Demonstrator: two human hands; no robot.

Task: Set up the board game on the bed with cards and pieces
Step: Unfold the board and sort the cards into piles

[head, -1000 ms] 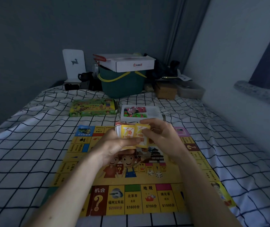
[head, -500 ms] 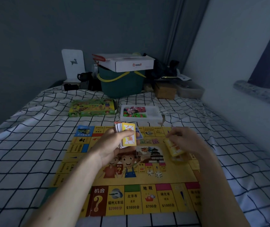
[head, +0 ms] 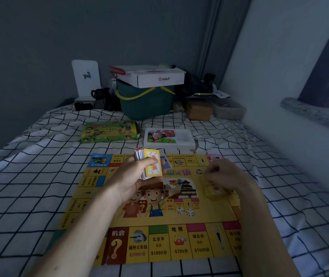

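Observation:
The yellow game board [head: 179, 242] lies flat on the checked bed sheet [head: 30, 186]. My left hand [head: 131, 178] grips a thick deck of cards [head: 149, 166] upright above the board's far half, a yellow card facing me. My right hand [head: 227, 174] hovers over the board's right side with curled fingers. Just below them is a blurred yellow card pile [head: 214, 190]; whether the fingers still pinch a card is unclear. Two white dice [head: 185, 211] sit near the board's middle.
Beyond the board stand a white tray [head: 187, 143] with coloured pieces and the green game box [head: 109, 131]. At the bed's head are a teal basket [head: 145, 104] with a white carton [head: 155, 76] on it, a brown box [head: 198, 111] and clutter. A wall runs along the right.
My right hand took a yellow card off the deck, carried it right and lowered it onto the board's right side. My left hand kept the deck in place.

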